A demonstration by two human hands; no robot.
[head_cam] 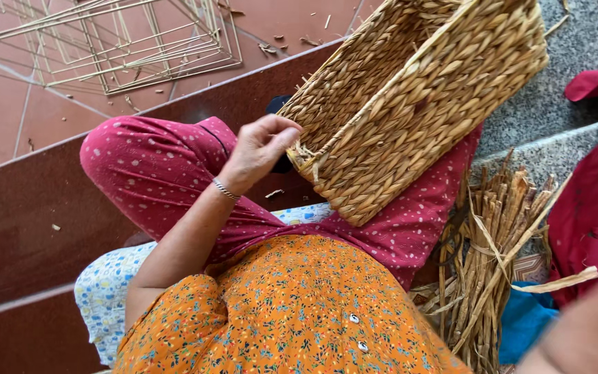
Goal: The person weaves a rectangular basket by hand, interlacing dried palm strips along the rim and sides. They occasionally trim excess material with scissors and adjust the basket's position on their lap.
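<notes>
One hand (257, 149) is in full view, the left, reaching from the left of the frame with a thin bracelet (225, 188) at the wrist. Its fingers (286, 133) are closed in a pinch on the rim corner of a woven basket (417, 97), thumb and fingertips meeting on the plaited edge where loose fibre ends (306, 154) stick out. The basket is rectangular, plaited from thick straw-coloured strands, and lies tipped on its side across the person's lap, resting on the dotted red trouser leg (153, 166) with its open mouth turned toward the upper left. The right hand cannot be made out with certainty; only a blurred patch, perhaps a forearm, shows at the lower right corner, so its fingers cannot be judged.

By its look the basket is light for its bulk, fairly stiff in the walls yet slightly yielding, rough and not slippery. The rim and corners appear the firmest places to hold; the frayed ends would likely snap or pull loose if tugged.

A bundle of dried plant strips (496, 242) lies just right of the lap on a grey stone step (555, 104). Thin wire frames (126, 48) lie well apart on the reddish tiled floor (8, 104) at the upper left. Red cloth (590, 215) sits at the right edge.
</notes>
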